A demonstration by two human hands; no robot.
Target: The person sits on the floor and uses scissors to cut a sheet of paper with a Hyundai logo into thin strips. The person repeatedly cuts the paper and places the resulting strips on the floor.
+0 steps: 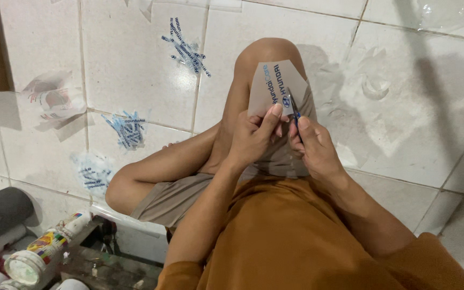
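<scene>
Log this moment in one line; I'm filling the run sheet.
left hand: holds clear printed sheet | right hand: scissors cutting sheet | floor: cut label strips

Single head cam, looking steeply down, close over lap; white tiled floor (135,70) fills far side, no second view.

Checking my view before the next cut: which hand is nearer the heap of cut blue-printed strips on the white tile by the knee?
Left. The left hand holds the translucent printed sheet, on the side toward the strip heap; the right hand, with the blue scissors, is farther away.
</scene>
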